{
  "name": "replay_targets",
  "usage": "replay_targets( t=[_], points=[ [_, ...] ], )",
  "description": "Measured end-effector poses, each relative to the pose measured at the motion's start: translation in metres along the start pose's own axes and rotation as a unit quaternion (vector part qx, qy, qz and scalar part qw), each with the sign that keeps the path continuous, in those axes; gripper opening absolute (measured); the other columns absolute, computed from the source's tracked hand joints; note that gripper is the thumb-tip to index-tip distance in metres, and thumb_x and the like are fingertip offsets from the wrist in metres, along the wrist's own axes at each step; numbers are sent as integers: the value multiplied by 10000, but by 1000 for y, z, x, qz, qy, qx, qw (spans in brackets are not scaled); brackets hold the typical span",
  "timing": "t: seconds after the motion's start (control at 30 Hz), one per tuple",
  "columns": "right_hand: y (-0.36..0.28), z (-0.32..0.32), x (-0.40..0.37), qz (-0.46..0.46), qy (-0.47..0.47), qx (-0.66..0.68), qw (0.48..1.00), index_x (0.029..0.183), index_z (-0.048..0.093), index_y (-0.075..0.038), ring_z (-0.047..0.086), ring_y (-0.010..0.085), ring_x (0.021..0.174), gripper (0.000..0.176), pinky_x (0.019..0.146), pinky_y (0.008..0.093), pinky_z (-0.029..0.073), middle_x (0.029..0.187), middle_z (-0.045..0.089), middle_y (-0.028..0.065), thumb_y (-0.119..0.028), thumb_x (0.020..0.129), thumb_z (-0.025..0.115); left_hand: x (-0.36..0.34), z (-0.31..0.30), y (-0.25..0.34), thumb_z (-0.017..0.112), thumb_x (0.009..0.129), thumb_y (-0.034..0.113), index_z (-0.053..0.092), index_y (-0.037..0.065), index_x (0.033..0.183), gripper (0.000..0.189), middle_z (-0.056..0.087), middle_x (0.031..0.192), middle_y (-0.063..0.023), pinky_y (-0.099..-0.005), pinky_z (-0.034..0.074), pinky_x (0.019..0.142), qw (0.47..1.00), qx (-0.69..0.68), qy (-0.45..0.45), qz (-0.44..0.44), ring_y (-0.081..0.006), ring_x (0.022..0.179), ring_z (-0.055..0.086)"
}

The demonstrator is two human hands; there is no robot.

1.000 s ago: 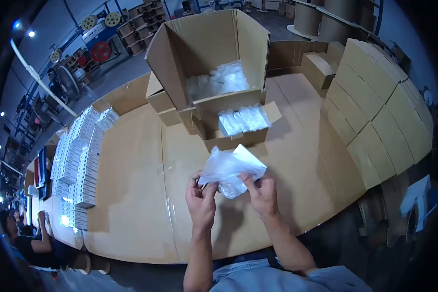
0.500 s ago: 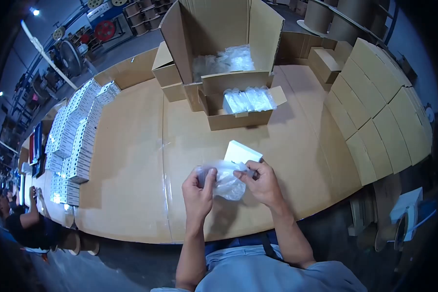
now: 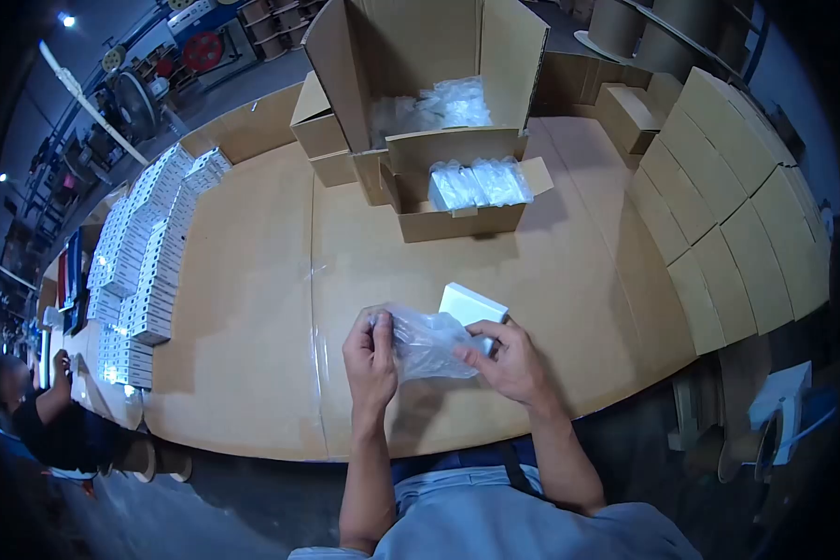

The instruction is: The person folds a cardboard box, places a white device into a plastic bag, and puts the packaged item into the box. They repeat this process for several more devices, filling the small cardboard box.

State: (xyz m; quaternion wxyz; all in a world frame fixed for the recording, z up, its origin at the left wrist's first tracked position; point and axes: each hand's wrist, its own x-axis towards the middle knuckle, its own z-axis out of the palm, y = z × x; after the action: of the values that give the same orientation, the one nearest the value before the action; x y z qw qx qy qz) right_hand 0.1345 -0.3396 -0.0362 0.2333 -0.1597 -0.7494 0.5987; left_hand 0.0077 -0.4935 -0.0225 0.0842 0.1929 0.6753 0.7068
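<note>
A clear plastic bag (image 3: 429, 343) is stretched between my two hands above the table. My left hand (image 3: 371, 359) is closed, pinching the bag's left end between thumb and fingers. At the other end, my right hand (image 3: 511, 362) grips the bag's right side, thumb below and fingers above. Just beyond the right fingers lies a flat white box (image 3: 471, 303) on the cardboard surface. Its near side is partly hidden by the bag and the right hand.
An open carton (image 3: 457, 227) with plastic-wrapped white boxes (image 3: 481, 185) stands ahead. Behind it, a larger open carton (image 3: 420, 56) holds plastic bags. Small white boxes (image 3: 145, 252) are stacked left, brown cartons (image 3: 728, 205) right. Another person (image 3: 51, 411) is at far left.
My left hand has moved slightly left and up, and the bag is pulled out longer between my hands. My right hand has shifted a little to the right.
</note>
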Motion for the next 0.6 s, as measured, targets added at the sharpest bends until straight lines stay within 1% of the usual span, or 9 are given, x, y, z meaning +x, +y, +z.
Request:
replay_targets(
  t=[0.07,0.1,0.17,0.2,0.3,0.33,0.43,0.47,0.6],
  points=[
    [12,4,0,19,23,22,999,917,744,-7,557,148,686,266,596,304,454,858,631,115,-267,885,794,-2,3,7,637,980,94,599,-7,1187,234,635,943,-31,-251,465,714,1000,4,-4,21,-112,852,591],
    [14,6,1,30,35,34,998,927,748,-11,569,156,696,263,600,304,463,871,639,118,-266,880,799,-1,1,13,668,942,87,584,2,1225,307,640,1000,-50,-265,469,758,991,92,7,96,-143,906,599],
    [13,7,0,24,48,-1,999,928,751,-19,582,172,708,249,602,306,474,883,643,121,-258,878,799,1,-2,29,732,867,71,552,20,1300,472,649,1114,-88,-294,476,845,935,261,26,238,-205,1013,615],
    [11,7,0,20,55,-20,998,928,753,-23,588,180,714,242,604,308,479,890,646,123,-255,877,799,2,-3,35,802,764,44,606,44,1248,522,666,1134,-113,-353,499,861,924,280,22,259,-287,1066,631],
    [2,6,-1,24,61,-57,996,926,757,-29,592,184,721,228,608,314,484,897,645,133,-249,880,794,10,-6,43,844,726,36,661,67,1154,467,667,1116,-101,-384,509,874,890,329,-66,310,-294,1065,630],
    [2,6,-1,24,64,-54,996,927,758,-30,595,189,725,223,611,318,485,896,645,135,-246,880,792,11,0,48,858,679,-7,682,66,1015,386,680,1025,-85,-400,521,851,893,325,-48,306,-282,1008,641],
    [4,6,-3,29,72,-51,996,934,760,-33,605,207,739,213,620,328,490,895,644,144,-237,881,790,12,-4,39,830,682,-44,658,54,942,327,685,925,-66,-373,532,795,889,330,-74,308,-254,920,657],
    [1,5,-4,33,70,-56,995,937,761,-33,609,214,746,212,624,332,492,896,644,148,-235,880,789,11,-1,38,813,670,-74,642,47,904,314,680,866,-59,-354,536,750,891,327,-63,308,-236,846,659],
    [2,2,-5,37,66,-59,995,944,761,-33,620,237,767,205,642,344,498,896,642,153,-225,878,788,5,-4,35,784,690,-82,643,48,908,290,678,878,-67,-353,537,748,910,314,-104,251,-243,858,667]
  ],
)
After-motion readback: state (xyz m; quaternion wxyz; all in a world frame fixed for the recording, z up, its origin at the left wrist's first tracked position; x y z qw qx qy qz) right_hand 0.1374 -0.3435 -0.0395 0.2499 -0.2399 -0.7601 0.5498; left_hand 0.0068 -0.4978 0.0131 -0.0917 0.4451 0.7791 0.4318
